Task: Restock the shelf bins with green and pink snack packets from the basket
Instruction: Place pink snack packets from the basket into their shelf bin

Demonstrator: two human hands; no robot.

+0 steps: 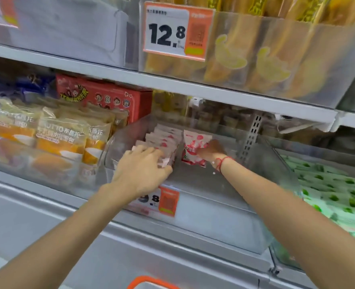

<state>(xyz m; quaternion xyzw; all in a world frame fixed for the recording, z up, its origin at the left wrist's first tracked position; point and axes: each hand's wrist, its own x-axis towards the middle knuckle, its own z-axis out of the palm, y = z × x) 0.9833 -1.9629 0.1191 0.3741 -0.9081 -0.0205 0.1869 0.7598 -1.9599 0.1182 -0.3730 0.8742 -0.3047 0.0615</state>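
A clear plastic shelf bin (pixel 224 207) in the middle holds a row of pink snack packets (pixel 164 138) standing on edge at its back left. My left hand (pixel 141 165) lies over the front of that row, its fingers curled round the nearest packets. My right hand (pixel 211 152) grips a single pink packet (pixel 194 142) upright beside the row, with a red string on the wrist. Green snack packets (pixel 328 190) fill the neighbouring bin at the right. An orange basket rim (pixel 149 282) shows at the bottom edge.
Orange and white bread bags (pixel 53 132) fill the bin to the left, with a red box (pixel 110 97) behind them. Above, a shelf carries yellow packets (pixel 255 59) and a 12.8 price tag (pixel 175 30). A second price tag (pixel 162 201) hangs on the middle bin's front.
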